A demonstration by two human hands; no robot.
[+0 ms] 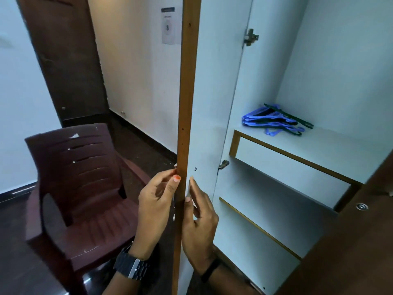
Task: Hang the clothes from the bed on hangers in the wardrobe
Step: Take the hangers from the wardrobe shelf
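A: Brown wood edging of the wardrobe door [187, 103] is held at mid-height by both hands. The left hand [156, 201] is curled round the outer side of the edge, thumb on the brown strip, fingers partly behind it. The right hand [197, 220] is laid against the pale inner face, fingers nearly straight, nothing gripped.

B: Step in hand?

A: Judged to be the opening of the door, ahead of any hanging. Hangers [274, 120], blue with some dark green, are noted in a loose pile on the shelf [331, 145] inside the wardrobe, above a drawer front.

B: How is it best done?

A: The door should be swung fully back so the interior is reachable; the maroon plastic chair [83, 188] standing near its outer side may be struck, so the swing is best kept slow. Pull is better applied at the edge, as now, well away from the hinges [251, 37].

B: What cannot be read?

A: Neither bed nor clothes are in view. No hanging rail is seen; the top of the wardrobe is cut off. The left fingertips are hidden by the door, and any handle there cannot be confirmed. The paper on the far wall is too blurred to read.
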